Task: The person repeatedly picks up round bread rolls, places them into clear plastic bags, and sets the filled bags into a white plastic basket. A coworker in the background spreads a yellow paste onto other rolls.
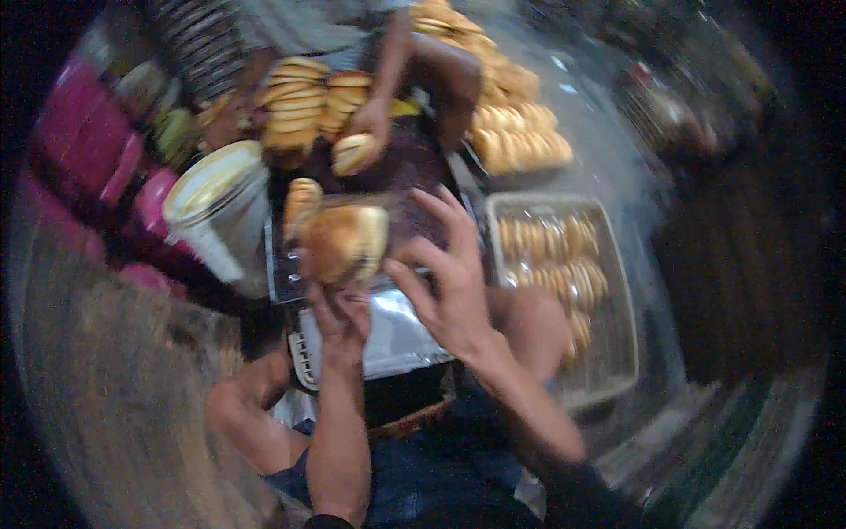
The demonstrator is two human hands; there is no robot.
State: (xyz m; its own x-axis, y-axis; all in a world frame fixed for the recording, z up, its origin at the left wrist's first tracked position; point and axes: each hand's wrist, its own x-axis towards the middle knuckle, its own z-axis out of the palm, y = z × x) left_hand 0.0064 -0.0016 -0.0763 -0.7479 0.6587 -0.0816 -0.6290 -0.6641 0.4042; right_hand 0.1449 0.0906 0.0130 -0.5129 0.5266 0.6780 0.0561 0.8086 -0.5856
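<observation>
My left hand (340, 317) holds a stack of browned bread slices or flat buns (340, 244) from below, over the near edge of a dark tray (416, 165). To its right, my right hand (439, 278) hovers with its fingers spread and nothing between them. A smaller upright bread piece (303, 198) stands just behind the held stack. Under my wrists lies a sheet of clear or silvery plastic (403, 330) on a white basket (305, 360). Motion blur hides the finer detail of the bread.
Across the tray, another person's hand (370, 132) holds a bun, beside rows of stacked bread (294, 99). A white bucket (244, 225) stands left. Right are a plastic crate (624, 297) of packed bread and a large bread pile (522, 139). Pink containers (86, 125) are far left.
</observation>
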